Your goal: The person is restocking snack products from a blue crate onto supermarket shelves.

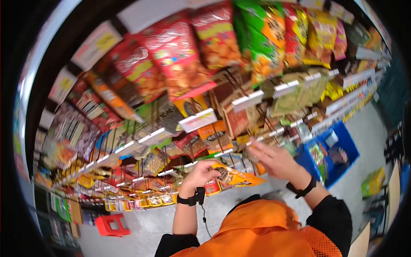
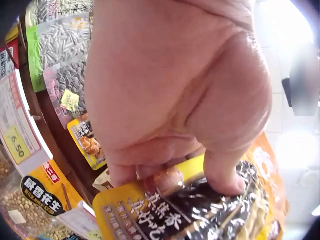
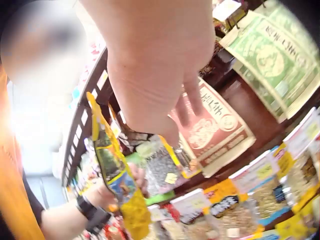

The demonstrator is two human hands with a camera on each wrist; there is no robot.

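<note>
We see the left hand (image 1: 202,176) pinching a yellow-and-orange snack bag (image 1: 239,178) near one end, with the thumb (image 2: 225,181) pressed on its dark printed front and the other fingers partly hidden by the bag. The bag is held up off the floor, between our two hands, in front of the orange vest (image 1: 267,218) and beside the rack of hanging packets. Our right hand (image 1: 278,160) holds nothing that we can see; its fingers are extended towards the rack, close together as far as the blur lets us tell. The right wrist view shows them in front of a reddish paper packet (image 3: 212,132), but we cannot tell whether they touch it. A green packet (image 3: 270,60) hangs near that one. On the floor we have a blue basket (image 1: 350,147) with packets inside, and a red stool (image 1: 112,225).
</note>
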